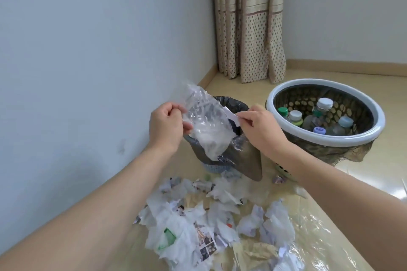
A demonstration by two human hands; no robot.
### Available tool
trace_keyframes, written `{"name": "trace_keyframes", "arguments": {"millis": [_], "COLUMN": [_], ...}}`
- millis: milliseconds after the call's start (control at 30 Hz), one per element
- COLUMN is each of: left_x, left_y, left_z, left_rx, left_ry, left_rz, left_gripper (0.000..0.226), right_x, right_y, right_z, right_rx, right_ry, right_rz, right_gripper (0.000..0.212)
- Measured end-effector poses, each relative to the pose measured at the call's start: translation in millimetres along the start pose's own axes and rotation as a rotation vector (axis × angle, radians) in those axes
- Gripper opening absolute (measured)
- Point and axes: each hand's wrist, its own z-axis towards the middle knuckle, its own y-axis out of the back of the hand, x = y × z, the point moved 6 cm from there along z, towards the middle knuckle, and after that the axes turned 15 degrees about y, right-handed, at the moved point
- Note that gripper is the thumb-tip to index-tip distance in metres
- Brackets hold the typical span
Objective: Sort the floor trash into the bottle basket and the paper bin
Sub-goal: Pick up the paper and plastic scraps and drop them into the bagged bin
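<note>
Both hands up over the paper bin (246, 156), which sits by the wall w/ a black liner (233, 103) folded over its rim. Left hand (166, 126) grips the edge of a clear crumpled plastic bag (204, 121), fingers curled round it; the bag hangs across the bin mouth, its lower end down past the front rim. Right hand (261, 130) pinches a small white paper scrap (231, 116) btwn thumb and fingertips, right at the bin opening, just beside the bag.

Bottle basket (286, 88), round w/ a pale rim and perforated dark wall, stands to the right of the bin, close but not touching as far as can be told. Inside it: several plastic bottles (319, 114), caps up, white, green and blue.

Floor pile (198, 215) in front of the bin, between the forearms: crumpled white tissue, torn printed paper, brown paper bits, something green tucked in the tissue. Clear plastic film (326, 233) on the floor right of the pile. Patterned curtain (251, 28) in the far corner.
</note>
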Motion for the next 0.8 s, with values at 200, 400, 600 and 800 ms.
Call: {"name": "trace_keyframes", "arguments": {"millis": [200,400,600,800], "left_x": [-24.2,38.1,111.5,154.8], "left_y": [-42.9,-131.2,-172.2,-181.6], "left_z": [56.1,119.4,156.6,173.0], "left_rx": [0.015,0.4,0.643,0.821], "left_ry": [-0.052,-0.088,0.042,0.187], "left_rz": [0.322,1.29,1.664,1.843], "left_gripper": [0.031,0.035,0.037,0.037], "right_x": [-25.1,-58.5,-95.6,-114.7], "right_y": [-20.2,-93.5,-157.4,-195.3], "right_z": [72.1,88.9,80.9,79.9], "right_rx": [0.183,0.666,0.939,1.039], "right_ry": [-0.063,-0.139,-0.291,-0.257], "right_rz": [-0.134,-0.34,-0.373,-0.394], "right_gripper": [0.026,0.013,0.041,0.025]}}
